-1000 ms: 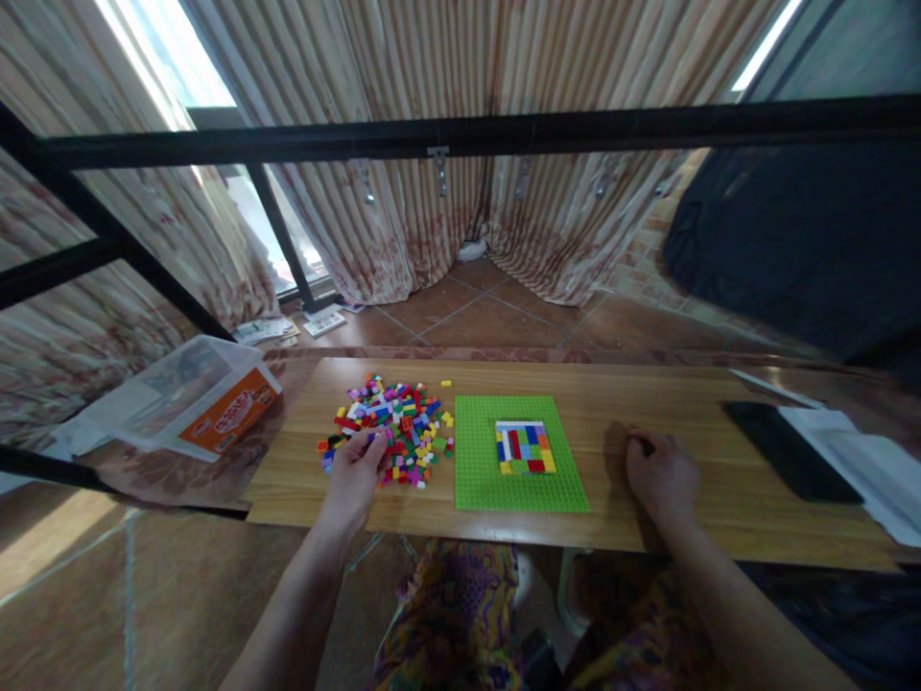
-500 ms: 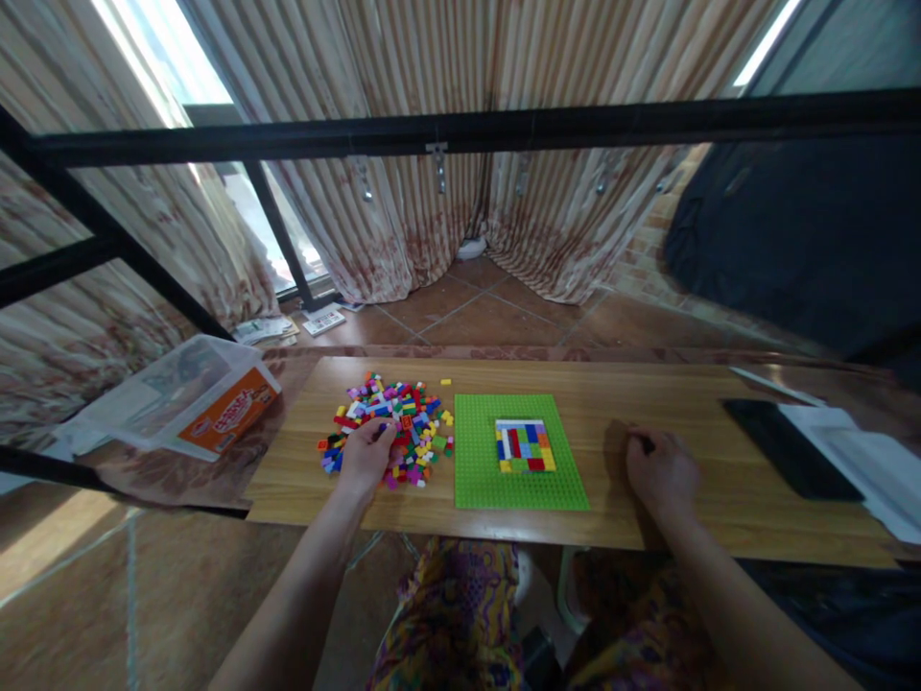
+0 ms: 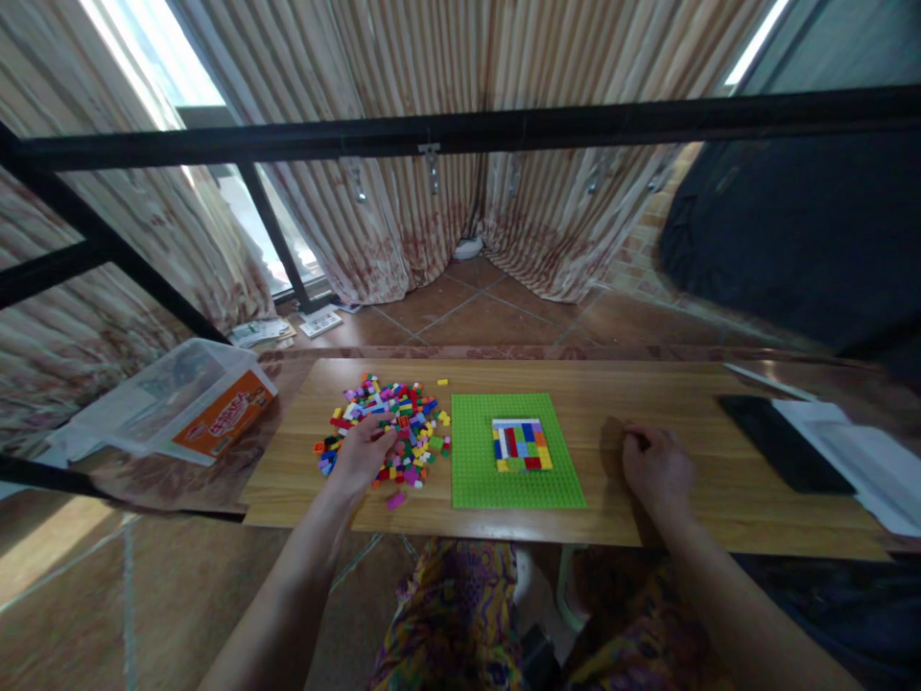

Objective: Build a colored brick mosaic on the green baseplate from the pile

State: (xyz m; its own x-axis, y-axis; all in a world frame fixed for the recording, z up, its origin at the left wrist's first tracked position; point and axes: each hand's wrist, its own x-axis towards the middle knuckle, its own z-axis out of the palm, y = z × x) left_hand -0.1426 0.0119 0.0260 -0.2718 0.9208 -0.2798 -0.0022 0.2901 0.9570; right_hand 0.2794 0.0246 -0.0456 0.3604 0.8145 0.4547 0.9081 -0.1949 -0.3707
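My left hand (image 3: 361, 449) is over the pile of loose toy bricks (image 3: 421, 427) on the left of the table. Its thumb and forefinger are a little apart among the bricks, and I see nothing held between them. A magenta brick (image 3: 395, 500) lies by itself just in front of the pile. Right of the pile is a green baseplate (image 3: 471, 480), bearing a low, roughly square build of coloured bricks (image 3: 522, 445). My right hand (image 3: 658, 467) rests on the wood to the right of the baseplate, its fingers curled in with nothing visible in them.
A clear plastic box (image 3: 208, 398) with an orange label stands left of the wooden table (image 3: 288, 489). A dark flat object (image 3: 777, 446) and white papers (image 3: 835, 456) lie at the table's right end. A black metal bar (image 3: 532, 128) crosses beyond the table.
A magenta brick now lies apart at the near side of the pile. My left thumb and forefinger have parted, and the dark piece by them no longer shows. My right hand stays put.
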